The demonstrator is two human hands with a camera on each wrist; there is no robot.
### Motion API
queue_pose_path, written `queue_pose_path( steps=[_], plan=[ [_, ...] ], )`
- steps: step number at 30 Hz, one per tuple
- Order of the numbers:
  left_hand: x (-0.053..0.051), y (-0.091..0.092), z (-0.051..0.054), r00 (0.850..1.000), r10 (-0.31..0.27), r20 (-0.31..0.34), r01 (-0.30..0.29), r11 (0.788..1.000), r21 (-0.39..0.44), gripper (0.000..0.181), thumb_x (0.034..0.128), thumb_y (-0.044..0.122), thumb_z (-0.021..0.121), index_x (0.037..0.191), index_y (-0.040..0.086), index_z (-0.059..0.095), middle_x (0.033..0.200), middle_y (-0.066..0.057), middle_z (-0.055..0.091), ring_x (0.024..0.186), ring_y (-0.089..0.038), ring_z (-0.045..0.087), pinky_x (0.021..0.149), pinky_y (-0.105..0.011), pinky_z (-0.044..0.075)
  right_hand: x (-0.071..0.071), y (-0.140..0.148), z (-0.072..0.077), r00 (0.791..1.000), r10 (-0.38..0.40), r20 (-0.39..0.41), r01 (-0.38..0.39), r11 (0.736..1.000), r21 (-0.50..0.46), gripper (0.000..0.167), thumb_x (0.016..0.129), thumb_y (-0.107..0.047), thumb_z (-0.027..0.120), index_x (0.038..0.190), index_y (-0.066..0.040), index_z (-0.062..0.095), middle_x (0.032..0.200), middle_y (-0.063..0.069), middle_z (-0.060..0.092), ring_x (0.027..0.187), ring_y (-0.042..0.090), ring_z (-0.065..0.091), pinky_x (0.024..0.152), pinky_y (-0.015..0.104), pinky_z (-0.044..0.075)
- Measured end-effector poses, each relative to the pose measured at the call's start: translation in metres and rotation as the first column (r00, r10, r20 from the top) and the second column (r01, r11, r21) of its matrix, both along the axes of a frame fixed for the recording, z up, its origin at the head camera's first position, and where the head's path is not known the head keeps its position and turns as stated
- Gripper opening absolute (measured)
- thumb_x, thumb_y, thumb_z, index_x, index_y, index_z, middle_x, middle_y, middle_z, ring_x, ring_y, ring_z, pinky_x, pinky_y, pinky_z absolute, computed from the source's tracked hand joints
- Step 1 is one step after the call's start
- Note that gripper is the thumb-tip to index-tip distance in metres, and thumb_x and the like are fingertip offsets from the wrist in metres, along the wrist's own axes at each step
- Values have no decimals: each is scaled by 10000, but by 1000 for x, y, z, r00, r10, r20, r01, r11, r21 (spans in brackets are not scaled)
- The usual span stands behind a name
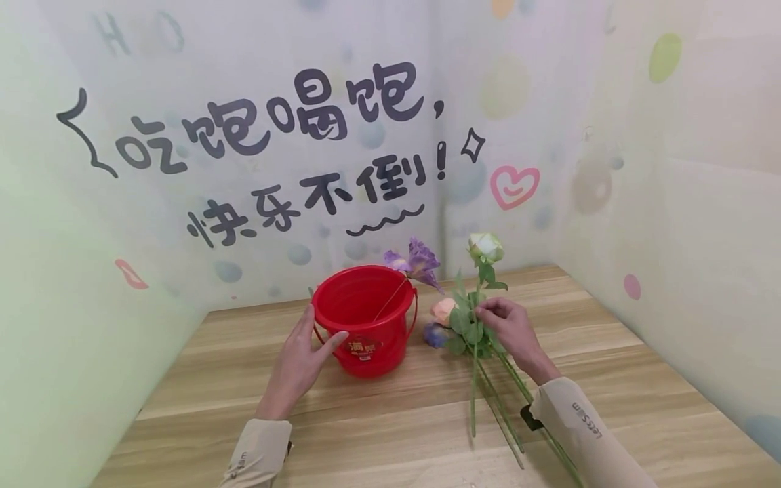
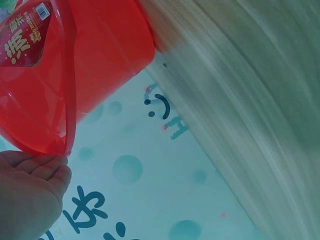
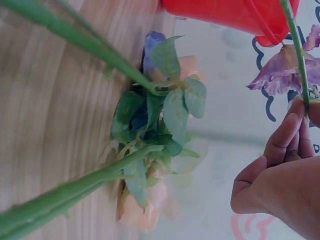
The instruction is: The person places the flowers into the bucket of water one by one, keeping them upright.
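Observation:
A red bucket stands upright on the table, a purple flower leaning out over its right rim. My left hand rests against the bucket's left side, fingers fairly straight at the rim; the left wrist view shows its fingertips touching the rim by the handle. Right of the bucket, my right hand pinches the green stem of a white-green rose, which is held upright. Below it lie more flowers, with a peach bloom, a blue bloom and long green stems.
The wooden table meets a printed wall behind the bucket and another wall on the right. The lying flowers' stems stretch toward the table's front, beneath my right forearm.

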State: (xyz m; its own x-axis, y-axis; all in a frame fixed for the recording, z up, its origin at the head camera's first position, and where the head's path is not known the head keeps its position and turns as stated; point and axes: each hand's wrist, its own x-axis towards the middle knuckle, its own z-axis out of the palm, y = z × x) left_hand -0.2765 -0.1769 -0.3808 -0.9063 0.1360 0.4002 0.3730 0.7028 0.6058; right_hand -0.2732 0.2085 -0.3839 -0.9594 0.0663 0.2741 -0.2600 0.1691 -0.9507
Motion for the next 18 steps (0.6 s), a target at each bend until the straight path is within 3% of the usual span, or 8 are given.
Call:
queue_pose_path(
  steps=[9,18],
  plan=[
    [0,0,-1,1000,10,13,-10,1000,-1,1012,928,630,669,1672,153,178,1664,-113,312,1485,-380,337,985,-578,523,3,-8,9,999,-36,-29,33,995,-91,220,1035,-75,634,1135,119,615,991,99,697,890,118,649,791,239,541],
    [0,1,-2,1000,16,3,-16,1000,1,1009,931,643,655,1672,153,178,1666,-112,309,1485,-384,335,984,-585,521,4,-18,14,998,-27,-49,21,993,-112,197,1026,-60,646,1108,117,627,975,80,696,894,121,647,784,220,529]
  ],
)
